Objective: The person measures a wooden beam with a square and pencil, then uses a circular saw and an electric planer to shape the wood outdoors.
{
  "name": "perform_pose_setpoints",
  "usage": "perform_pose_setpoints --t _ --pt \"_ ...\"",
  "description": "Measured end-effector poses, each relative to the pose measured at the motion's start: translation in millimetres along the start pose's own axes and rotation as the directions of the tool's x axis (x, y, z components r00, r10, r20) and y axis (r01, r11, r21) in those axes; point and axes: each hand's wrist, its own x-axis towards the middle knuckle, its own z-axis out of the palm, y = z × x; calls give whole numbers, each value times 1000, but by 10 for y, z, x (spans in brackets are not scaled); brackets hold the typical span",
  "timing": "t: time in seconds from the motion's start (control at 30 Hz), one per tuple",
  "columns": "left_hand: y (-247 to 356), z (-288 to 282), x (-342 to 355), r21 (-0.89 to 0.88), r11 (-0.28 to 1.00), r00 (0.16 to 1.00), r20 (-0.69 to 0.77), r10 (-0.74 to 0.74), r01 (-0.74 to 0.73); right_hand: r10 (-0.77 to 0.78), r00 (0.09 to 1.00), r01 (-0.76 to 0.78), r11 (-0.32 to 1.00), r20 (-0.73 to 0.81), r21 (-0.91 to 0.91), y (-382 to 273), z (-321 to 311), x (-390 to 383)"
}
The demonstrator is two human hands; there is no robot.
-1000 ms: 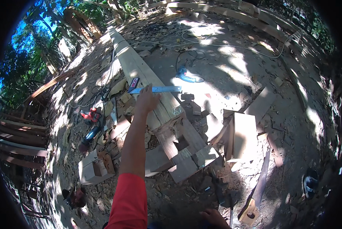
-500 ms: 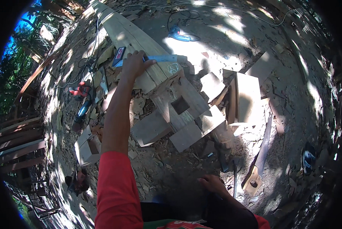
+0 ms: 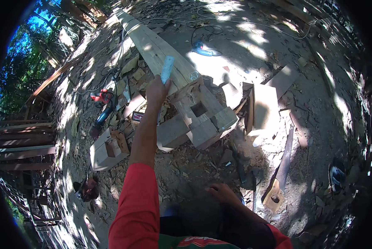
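My left hand (image 3: 157,92) is closed on a try square, its metal blade (image 3: 167,68) pointing away over a long timber beam (image 3: 148,43); the dark-and-red stock (image 3: 138,116) shows beside my wrist. At the beam's near end lies a jointed timber piece (image 3: 206,128) with a square hole, crossing a shorter block (image 3: 169,135). My right hand (image 3: 219,191) is low at the front, fingers loosely bent and apart, holding nothing that I can see.
A notched block (image 3: 101,153), red power tool (image 3: 99,96) and blue tool (image 3: 103,116) lie left. A blue power tool (image 3: 202,50) with cord sits beyond. At right are a pale timber box (image 3: 264,108), handsaw (image 3: 283,162) and shoe (image 3: 336,178). Offcuts and leaves litter the ground.
My left hand has lifted the square off the beam's face and turned it, so the blade now points away from me and the stock sits nearer me. My right hand has moved slightly.
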Motion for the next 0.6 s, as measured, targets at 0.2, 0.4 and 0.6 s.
perform_pose_setpoints --t 0.2,0.4,0.6 --pt "2 -585 -1221 -623 741 913 -103 -395 251 -123 992 123 989 -8 77 -224 -70 58" --pt "219 -745 -2766 -827 -50 619 458 -638 561 -313 935 207 863 166 461 -797 -48 -10" --pt "143 161 -3944 -514 -671 184 845 -502 534 -376 896 157 765 235 625 -689 31 -305"
